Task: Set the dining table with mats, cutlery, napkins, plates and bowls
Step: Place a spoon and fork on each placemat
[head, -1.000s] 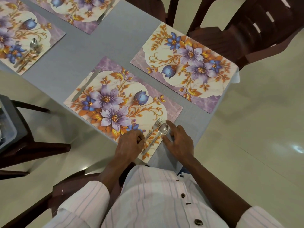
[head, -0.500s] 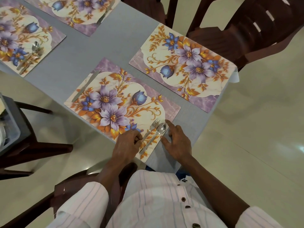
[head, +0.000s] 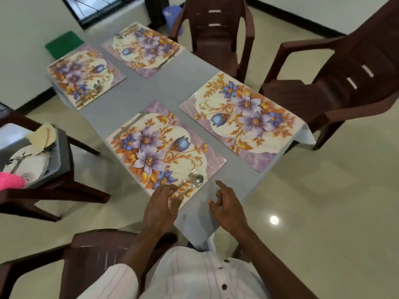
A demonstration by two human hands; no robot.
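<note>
Four mats cover the table (head: 172, 87). The near mat (head: 164, 147), at frame centre, carries a knife (head: 129, 126) along its upper-left edge. A fork (head: 190, 176) and spoon (head: 197, 182) lie side by side at its lower-right corner with their handles toward me, presumably so that a diner seated on my side finds them to hand. My left hand (head: 160, 207) reaches over that corner with fingers straight and the tips at the fork's handle; blur hides whether they touch it, and they hold nothing. My right hand (head: 226, 207) hovers just right of the mat over the cloth, fingers loosely curled and empty. The right mat (head: 244, 121) shows no cutlery, so I judge it the next place to lay. The plates (head: 28, 160) wait in a tray (head: 62, 152) at the left edge. Compared with half a second ago, my right hand has lifted clear of the cloth beside the spoon, my left has slid back, and the view has risen to take in the whole table.
</note>
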